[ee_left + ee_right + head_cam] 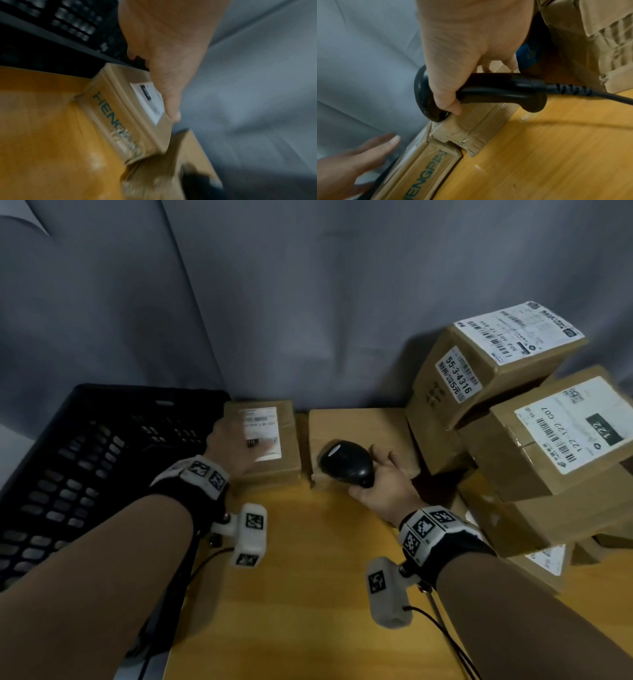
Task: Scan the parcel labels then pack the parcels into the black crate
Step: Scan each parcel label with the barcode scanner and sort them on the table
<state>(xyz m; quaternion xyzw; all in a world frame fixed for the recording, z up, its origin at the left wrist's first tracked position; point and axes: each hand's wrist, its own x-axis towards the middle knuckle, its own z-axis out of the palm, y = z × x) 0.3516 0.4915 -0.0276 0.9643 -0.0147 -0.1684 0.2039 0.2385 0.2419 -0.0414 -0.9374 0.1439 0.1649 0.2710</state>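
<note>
A small brown parcel (287,446) (120,115) with a white label lies flat beside the black crate (85,446) (51,33). My left hand (227,445) (164,54) (359,159) lies over its top with fingers straight, thumb along the label; whether it presses down I cannot tell. My right hand (383,487) (462,47) grips a black barcode scanner (346,465) (496,86), whose head points left toward that label. The scanner hangs just over a second flat parcel (363,422) (471,121) next to the first. The part of the crate's inside that shows holds nothing.
Several labelled parcels are stacked at the right, the top one (496,354) tilted above one marked 122 (548,440). The scanner cable (607,96) trails right across the wooden table (308,577). A grey curtain (274,302) closes off the back.
</note>
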